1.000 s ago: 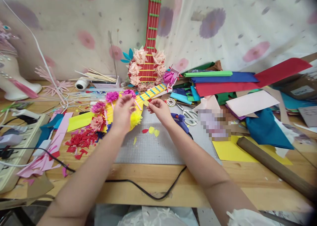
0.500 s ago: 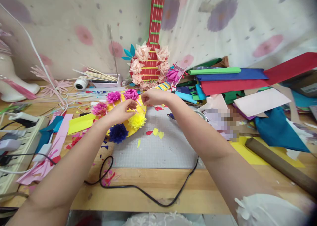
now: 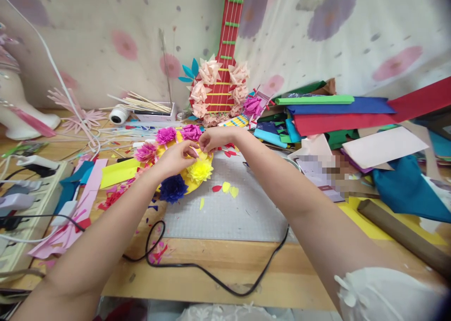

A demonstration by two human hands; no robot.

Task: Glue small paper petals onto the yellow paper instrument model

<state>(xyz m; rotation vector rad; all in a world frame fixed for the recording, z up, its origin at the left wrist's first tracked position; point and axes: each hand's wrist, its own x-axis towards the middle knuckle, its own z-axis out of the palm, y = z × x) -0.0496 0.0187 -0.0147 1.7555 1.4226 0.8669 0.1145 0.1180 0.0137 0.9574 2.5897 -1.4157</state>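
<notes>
A round yellow board [image 3: 194,187] lies tilted on the grey cutting mat, carrying several paper flowers. My left hand [image 3: 179,157] hovers over its middle, fingers bent and a little apart, with nothing visible in them. The fingertips of my right hand [image 3: 210,139] are pinched together at the board's upper right edge; what they hold is hidden or too small to make out. Just below my left fingers is the yellow flower [image 3: 200,171]. The dark blue flower [image 3: 173,188] is on the board's lower edge, while magenta flowers [image 3: 165,135] and a pink one [image 3: 145,152] line its upper left.
Behind stands a red paper guitar [image 3: 221,88] with peach flowers. A black cable [image 3: 197,265] loops across the cutting mat [image 3: 225,217] and table front. Coloured paper sheets [image 3: 338,107] pile up at right. A power strip [image 3: 38,217] sits at left. Petal scraps [image 3: 226,187] lie on the mat.
The whole view has shifted slightly, so things appear farther right. My left fingers are now closer to my right fingertips, which stay pinched at the board's edge.
</notes>
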